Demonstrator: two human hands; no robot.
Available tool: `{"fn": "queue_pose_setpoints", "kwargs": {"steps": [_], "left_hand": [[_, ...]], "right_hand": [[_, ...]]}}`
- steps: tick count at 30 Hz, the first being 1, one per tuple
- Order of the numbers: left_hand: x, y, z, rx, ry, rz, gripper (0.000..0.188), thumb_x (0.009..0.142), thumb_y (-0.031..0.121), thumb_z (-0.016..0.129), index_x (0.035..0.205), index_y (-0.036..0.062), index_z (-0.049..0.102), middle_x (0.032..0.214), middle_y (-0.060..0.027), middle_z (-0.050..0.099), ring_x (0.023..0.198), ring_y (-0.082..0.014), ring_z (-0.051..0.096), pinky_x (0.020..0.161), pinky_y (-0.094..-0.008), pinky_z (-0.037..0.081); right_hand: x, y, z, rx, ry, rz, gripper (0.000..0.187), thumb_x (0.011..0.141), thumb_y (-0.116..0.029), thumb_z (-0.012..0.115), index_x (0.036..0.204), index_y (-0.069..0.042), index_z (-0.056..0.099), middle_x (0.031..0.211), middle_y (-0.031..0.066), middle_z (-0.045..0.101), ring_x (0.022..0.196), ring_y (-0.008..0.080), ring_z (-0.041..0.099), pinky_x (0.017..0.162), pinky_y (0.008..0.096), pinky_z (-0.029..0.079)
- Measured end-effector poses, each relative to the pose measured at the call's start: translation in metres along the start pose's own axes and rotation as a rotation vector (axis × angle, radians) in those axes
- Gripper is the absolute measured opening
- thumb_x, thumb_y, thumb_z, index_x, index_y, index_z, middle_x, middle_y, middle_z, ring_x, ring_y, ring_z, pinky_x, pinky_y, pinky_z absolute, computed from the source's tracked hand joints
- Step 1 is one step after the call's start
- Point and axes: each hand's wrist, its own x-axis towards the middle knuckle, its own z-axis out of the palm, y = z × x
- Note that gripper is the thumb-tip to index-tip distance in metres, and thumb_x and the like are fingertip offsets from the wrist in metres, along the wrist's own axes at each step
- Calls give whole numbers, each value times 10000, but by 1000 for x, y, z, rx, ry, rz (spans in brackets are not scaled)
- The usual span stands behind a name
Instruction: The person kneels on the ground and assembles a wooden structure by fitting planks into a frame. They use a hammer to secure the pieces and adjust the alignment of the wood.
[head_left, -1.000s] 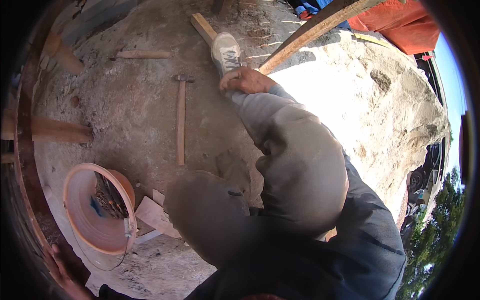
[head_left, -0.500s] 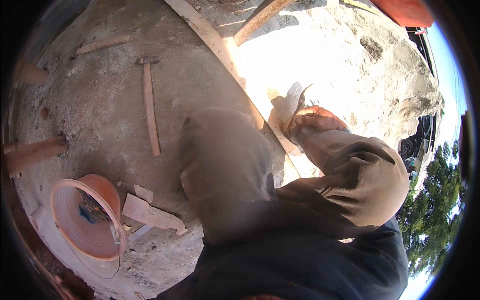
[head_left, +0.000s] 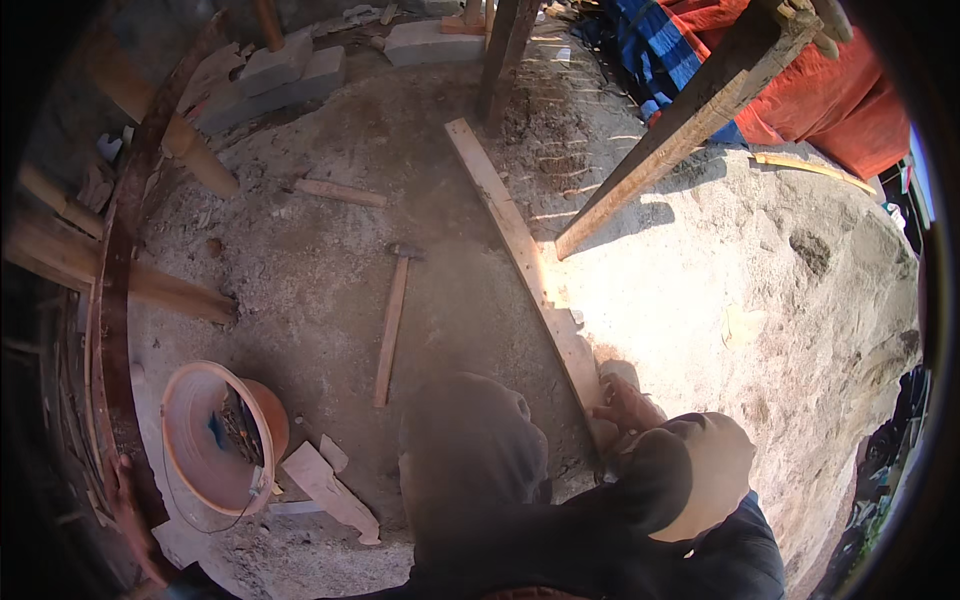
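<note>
At the far left, my left hand [head_left: 127,500] closes on the lower part of a long, narrow, dark reddish-brown bar [head_left: 118,330]. Whether it is wood or metal I cannot tell. The bar runs up past the bucket and looks curved near the picture's rim. Right of the hand stands an orange-brown bucket [head_left: 268,415] with a thin wire handle and some debris inside. A wooden-handled hammer [head_left: 392,330] lies on the dusty ground ahead of my knee. My right hand does not show.
A long plank [head_left: 510,230] lies across the ground, my foot [head_left: 630,405] beside its near end. Wooden posts [head_left: 660,155] and round poles [head_left: 200,155] stand around. Broken board pieces [head_left: 330,490] lie by the bucket; grey blocks [head_left: 280,70] and an orange tarp [head_left: 820,110] are farther off.
My view has lifted and shifted left, so the hammer, bucket and plank sit lower and farther right. My left hand and much more of the dark bar have come into view.
</note>
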Motion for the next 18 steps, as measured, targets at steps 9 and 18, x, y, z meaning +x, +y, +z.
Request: {"fn": "queue_pose_setpoints", "kwargs": {"steps": [9,18], "left_hand": [[-17,20,8,-217,-90,-24,490,1016,441,647,1268,21,615,1039,-81,629,942,-181,552,857,-324,456],[-13,8,2,-196,-64,-120,799,938,503,728,1502,-18,506,1358,-206,629,1222,-279,607,1072,-373,446]], "right_hand": [[10,-54,-32,235,-206,-67,796,819,-302,879,1442,-8,481,1233,166,657,1153,276,645,1030,410,514],[53,-94,-49,455,-149,-179,756,833,-272,867,1438,-22,488,1238,131,664,1157,237,646,1016,401,520]]}}
